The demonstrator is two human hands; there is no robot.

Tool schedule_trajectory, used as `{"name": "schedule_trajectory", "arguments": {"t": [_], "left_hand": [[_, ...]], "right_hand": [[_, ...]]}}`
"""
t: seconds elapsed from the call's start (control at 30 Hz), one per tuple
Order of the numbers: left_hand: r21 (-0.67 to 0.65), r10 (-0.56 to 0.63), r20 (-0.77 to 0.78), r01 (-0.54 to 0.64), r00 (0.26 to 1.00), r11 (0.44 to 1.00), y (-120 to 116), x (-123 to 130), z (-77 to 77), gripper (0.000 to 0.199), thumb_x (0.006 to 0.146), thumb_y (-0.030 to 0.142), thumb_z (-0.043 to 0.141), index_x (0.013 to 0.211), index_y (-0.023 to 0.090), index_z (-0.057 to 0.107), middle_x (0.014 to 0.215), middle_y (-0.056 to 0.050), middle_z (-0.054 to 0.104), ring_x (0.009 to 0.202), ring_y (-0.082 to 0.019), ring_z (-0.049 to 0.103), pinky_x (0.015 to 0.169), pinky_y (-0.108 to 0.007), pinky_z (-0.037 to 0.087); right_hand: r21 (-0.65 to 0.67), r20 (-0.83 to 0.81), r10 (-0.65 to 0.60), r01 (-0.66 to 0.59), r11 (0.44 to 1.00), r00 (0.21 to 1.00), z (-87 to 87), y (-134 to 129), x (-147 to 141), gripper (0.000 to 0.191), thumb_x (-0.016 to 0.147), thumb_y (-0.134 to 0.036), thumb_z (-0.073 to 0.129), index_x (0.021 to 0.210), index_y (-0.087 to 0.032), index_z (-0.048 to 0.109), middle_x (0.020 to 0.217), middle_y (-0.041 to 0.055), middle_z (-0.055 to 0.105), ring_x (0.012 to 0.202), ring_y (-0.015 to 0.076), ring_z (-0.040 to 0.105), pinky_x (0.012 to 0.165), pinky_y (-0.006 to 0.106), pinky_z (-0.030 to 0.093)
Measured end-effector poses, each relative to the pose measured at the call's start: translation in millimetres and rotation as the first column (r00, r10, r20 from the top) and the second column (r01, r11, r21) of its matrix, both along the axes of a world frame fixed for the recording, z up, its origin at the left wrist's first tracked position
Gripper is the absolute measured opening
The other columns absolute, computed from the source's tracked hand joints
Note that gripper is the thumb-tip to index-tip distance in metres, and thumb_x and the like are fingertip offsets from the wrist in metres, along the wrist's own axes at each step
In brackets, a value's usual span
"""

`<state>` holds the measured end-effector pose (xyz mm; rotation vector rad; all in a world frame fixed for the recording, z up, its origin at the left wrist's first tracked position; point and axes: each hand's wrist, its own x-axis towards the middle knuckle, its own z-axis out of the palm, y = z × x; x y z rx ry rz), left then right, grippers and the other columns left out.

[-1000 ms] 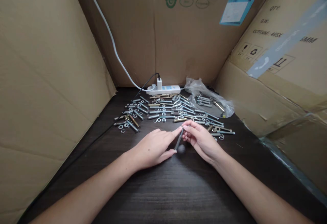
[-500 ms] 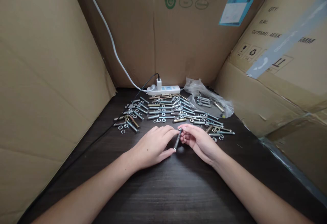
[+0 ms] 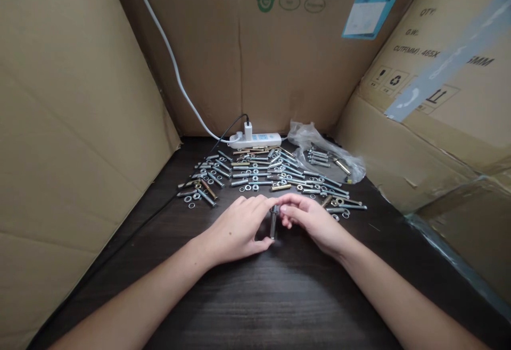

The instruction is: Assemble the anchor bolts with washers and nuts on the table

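An expansion bolt with a metal sleeve is gripped lengthwise by my left hand, thumb at its near end and index finger at its far end. My right hand is curled at the far end of the same bolt, with its index finger and thumb closed about that end. The fingers hide the far tip, so I cannot make out whether a nut or washer sits there. Just beyond both hands lie rows of bolts, sleeves, nuts and washers on the dark table.
A white power strip with a plugged-in charger stands at the back. To its right is a clear plastic bag beside several bolts. A black cable runs along the left. Cardboard walls enclose the table's back and sides.
The bolt has turned from slanted to nearly straight away from me, its far end moving slightly left. My right fingers have shifted left around that end.
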<state>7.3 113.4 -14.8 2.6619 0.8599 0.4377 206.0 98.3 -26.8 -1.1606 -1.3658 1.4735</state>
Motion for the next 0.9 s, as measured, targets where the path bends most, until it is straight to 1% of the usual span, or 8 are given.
{"name": "schedule_trajectory", "arguments": {"t": [0.07,0.1,0.17,0.27,0.47,0.77,0.83,0.9], "left_hand": [[0.016,0.023,0.003,-0.023,1.000,1.000,0.1,-0.6,0.3,0.061,0.074,0.028,0.064,0.128,0.018,0.036,0.115,-0.009,0.054,0.104,-0.025,0.052,0.087,-0.038,0.041],[0.022,0.034,0.005,-0.034,0.999,0.999,0.1,-0.9,0.4,0.061,0.075,0.028,0.064,0.128,0.018,0.036,0.116,-0.009,0.053,0.104,-0.025,0.051,0.088,-0.038,0.041],[0.025,0.046,0.004,-0.046,0.999,0.999,0.2,-1.4,0.3,0.062,0.074,0.028,0.064,0.129,0.018,0.036,0.116,-0.008,0.053,0.103,-0.024,0.051,0.087,-0.038,0.041],[0.024,0.049,-0.009,-0.048,0.999,0.999,0.7,-2.2,-0.2,0.063,0.075,0.028,0.065,0.130,0.018,0.035,0.115,-0.008,0.053,0.102,-0.024,0.051,0.085,-0.037,0.042],[0.011,0.046,-0.029,-0.046,0.999,0.999,2.1,-2.8,-1.5,0.063,0.076,0.030,0.064,0.131,0.018,0.035,0.114,-0.008,0.054,0.099,-0.023,0.053,0.083,-0.037,0.042],[0.003,0.037,-0.028,-0.037,0.999,0.999,1.5,-2.8,-0.8,0.063,0.076,0.031,0.064,0.131,0.019,0.036,0.112,-0.008,0.056,0.096,-0.023,0.054,0.081,-0.036,0.043],[-0.001,0.034,-0.024,-0.034,0.999,0.999,1.3,-2.6,-1.1,0.063,0.075,0.031,0.064,0.131,0.019,0.036,0.111,-0.008,0.056,0.097,-0.023,0.054,0.082,-0.036,0.043],[-0.005,0.020,-0.019,-0.020,1.000,1.000,0.9,-2.3,-1.0,0.064,0.075,0.031,0.065,0.130,0.019,0.036,0.111,-0.008,0.056,0.098,-0.023,0.054,0.082,-0.036,0.043]], "right_hand": [[0.264,0.294,-0.179,0.100,0.959,0.939,4.5,5.7,15.2,0.021,0.079,-0.028,0.056,0.097,-0.019,0.061,0.075,0.0014,0.058,0.065,0.0144,0.052,0.062,0.028,0.040],[0.385,0.421,-0.293,0.123,0.915,0.859,6.2,8.8,23.5,0.019,0.080,-0.028,0.055,0.095,-0.019,0.062,0.071,0.0012,0.058,0.063,0.0147,0.050,0.060,0.028,0.039],[0.495,0.588,-0.405,0.085,0.865,0.701,7.7,14.1,38.5,0.016,0.081,-0.026,0.051,0.088,-0.019,0.063,0.066,0.0010,0.057,0.059,0.0150,0.049,0.057,0.028,0.037],[0.500,0.732,-0.395,-0.044,0.865,0.555,4.2,18.3,49.9,0.015,0.079,-0.022,0.052,0.086,-0.020,0.065,0.077,0.0027,0.062,0.068,0.0169,0.054,0.063,0.029,0.040],[0.433,0.848,-0.338,-0.167,0.886,0.408,-7.6,19.1,44.8,0.018,0.080,-0.025,0.054,0.092,-0.021,0.067,0.091,0.0057,0.064,0.085,0.0213,0.058,0.071,0.031,0.041],[0.429,0.849,-0.335,-0.164,0.888,0.408,-11.1,21.3,41.8,0.009,0.079,-0.023,0.055,0.082,-0.020,0.062,0.086,0.0053,0.064,0.082,0.0210,0.056,0.069,0.031,0.040],[0.445,0.826,-0.342,-0.145,0.884,0.448,-9.1,20.4,41.2,0.007,0.078,-0.023,0.055,0.078,-0.020,0.061,0.081,0.0046,0.063,0.078,0.0201,0.055,0.066,0.030,0.039],[0.468,0.767,-0.342,-0.108,0.877,0.542,-4.9,17.5,37.2,0.008,0.078,-0.025,0.055,0.077,-0.020,0.061,0.078,0.0035,0.063,0.073,0.0189,0.055,0.065,0.030,0.038]]}}
